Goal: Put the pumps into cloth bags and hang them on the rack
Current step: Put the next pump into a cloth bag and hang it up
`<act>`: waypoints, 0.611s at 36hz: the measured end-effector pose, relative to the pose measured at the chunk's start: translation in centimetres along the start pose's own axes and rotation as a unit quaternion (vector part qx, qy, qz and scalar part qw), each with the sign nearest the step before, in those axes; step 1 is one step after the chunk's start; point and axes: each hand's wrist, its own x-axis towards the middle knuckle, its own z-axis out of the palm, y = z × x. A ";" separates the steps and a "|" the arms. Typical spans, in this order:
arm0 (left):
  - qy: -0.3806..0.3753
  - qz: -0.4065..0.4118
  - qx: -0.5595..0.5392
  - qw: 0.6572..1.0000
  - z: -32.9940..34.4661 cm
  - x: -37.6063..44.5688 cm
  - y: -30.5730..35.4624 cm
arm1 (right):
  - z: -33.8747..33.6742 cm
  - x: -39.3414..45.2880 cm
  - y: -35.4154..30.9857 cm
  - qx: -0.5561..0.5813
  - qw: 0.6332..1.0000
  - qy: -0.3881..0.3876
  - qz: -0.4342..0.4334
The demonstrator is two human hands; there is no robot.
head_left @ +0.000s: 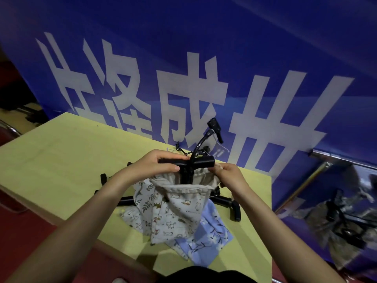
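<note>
Pump (186,172) lower body hidden inside cloth bag (179,207).

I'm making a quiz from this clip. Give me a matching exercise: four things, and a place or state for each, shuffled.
Things:
1. left hand
2. right hand
3. pump
4. blue floral bag

States:
A. lies flat on the yellow table
B. pinches the rim of the animal-print bag
C. grips the T-handle
D. barrel partly inside the open bag

Pairs: 1-C, 2-B, 3-D, 4-A
</note>
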 end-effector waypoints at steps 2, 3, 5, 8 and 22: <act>0.006 -0.003 -0.009 1.000 -0.3 -0.2 -0.1 | -0.7 0.0 0.2 0.053 0.998 0.012 0.018; 0.005 -0.002 -0.010 1.000 -0.4 -0.2 -0.2 | -1.0 0.0 0.3 0.093 0.995 0.008 0.035; 0.000 0.004 -0.010 1.000 -0.6 -0.3 -0.3 | -1.2 0.1 0.6 0.183 0.979 -0.008 0.085; 0.003 0.001 -0.010 1.000 -0.6 -0.2 -0.4 | -0.6 0.1 0.5 0.293 0.944 -0.030 0.149; -0.033 -0.074 0.042 0.996 -0.2 0.2 -1.9 | 1.9 -2.2 -1.5 0.095 0.985 -0.037 -0.141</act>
